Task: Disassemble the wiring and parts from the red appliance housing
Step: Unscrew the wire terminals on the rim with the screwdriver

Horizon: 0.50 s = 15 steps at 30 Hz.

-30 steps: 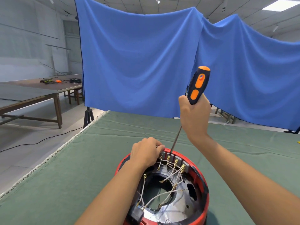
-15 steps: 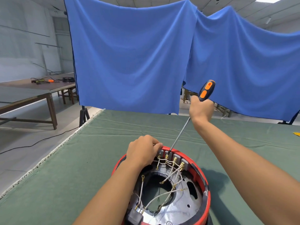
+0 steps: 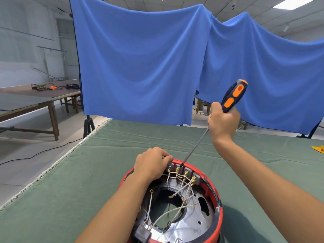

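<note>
Red plastic rings the housing (image 3: pixel 213 193), which sits open side up on the green cloth of the table (image 3: pixel 87 181), close to the person; inside it a bright metal plate (image 3: pixel 191 223) shows, crossed by pale wires (image 3: pixel 177 190) that end in brass terminals (image 3: pixel 185 173); the left hand (image 3: pixel 151 163) rests on the far rim with its fingers curled over the edge, steadying the shell; the right hand (image 3: pixel 223 121) is wrapped round the black-and-orange handle of a screwdriver (image 3: pixel 233 96), whose slanted shaft runs down to the terminal row at the far wall – the tip looks set on or just beside one fitting, though I cannot tell whether it is seated in a screw; by my reading the work is early to middling: several ring lugs hang loose over the centre hole, so some leads seem freed already, while the row of terminals, the black block (image 3: pixel 142 234) at the near edge and the plate itself are yet to come out – most of the stripping is left
</note>
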{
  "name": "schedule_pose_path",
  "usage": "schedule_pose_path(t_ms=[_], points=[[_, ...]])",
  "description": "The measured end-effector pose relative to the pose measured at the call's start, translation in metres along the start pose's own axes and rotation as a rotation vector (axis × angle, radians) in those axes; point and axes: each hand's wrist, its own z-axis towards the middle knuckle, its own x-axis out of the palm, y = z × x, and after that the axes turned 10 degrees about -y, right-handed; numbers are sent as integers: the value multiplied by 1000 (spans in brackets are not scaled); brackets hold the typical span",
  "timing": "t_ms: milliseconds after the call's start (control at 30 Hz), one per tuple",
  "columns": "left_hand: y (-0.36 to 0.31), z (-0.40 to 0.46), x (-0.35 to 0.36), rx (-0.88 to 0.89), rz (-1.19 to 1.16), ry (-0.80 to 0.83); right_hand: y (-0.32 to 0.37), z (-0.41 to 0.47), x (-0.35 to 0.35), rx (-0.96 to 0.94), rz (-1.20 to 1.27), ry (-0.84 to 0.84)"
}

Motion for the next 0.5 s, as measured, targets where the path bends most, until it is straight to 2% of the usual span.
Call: schedule_pose_path(t_ms=[200, 500], points=[[0, -3, -2, 17, 15, -3, 15, -33, -3, -246, 39, 119], [-1, -3, -2, 20, 2, 0, 27, -31, -6, -209, 126, 123]])
